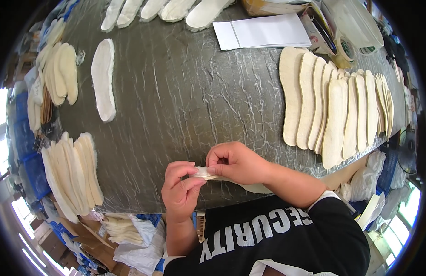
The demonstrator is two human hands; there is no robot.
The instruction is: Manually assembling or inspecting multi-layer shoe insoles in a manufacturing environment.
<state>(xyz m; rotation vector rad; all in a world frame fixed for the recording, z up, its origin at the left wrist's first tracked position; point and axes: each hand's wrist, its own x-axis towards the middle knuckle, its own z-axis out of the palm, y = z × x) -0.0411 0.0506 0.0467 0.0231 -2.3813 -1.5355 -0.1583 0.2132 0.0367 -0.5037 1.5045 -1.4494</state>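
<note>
Close to the near edge of the worktop [176, 115], around the middle of its length, both hands grasp one slender cream insole [202, 172]. The left hand [180, 186] pinches its left end between thumb and fingers; the right hand [236, 161] grips it just beside that, thumb and bent fingertips closed on the top. From there the insole runs rightward along the near edge, partly hidden beneath the right forearm [291, 182]. The two hands are near each other, with the fingertips almost meeting over the insole's end.

The worktop is dark and covered with wrinkled, shiny clear film. Toward its right edge, a long overlapping row of cream insoles [333, 122] stands fanned out, toes and heels pointing to the far and near edges. Beyond this row, toward the far right corner, lie white paper sheets [263, 31], with a clear plastic tub [357, 23] and a roll of tape [346, 48] to their right.

Several white, fluffy-edged insoles [169, 10] lie side by side at the far edge, left of the paper. A single white insole [104, 80] lies alone nearer the left edge. Two piles sit along that left edge: a smaller cream one [61, 73] toward the far corner, and a larger overlapping pile [71, 175] at the near left corner.
</note>
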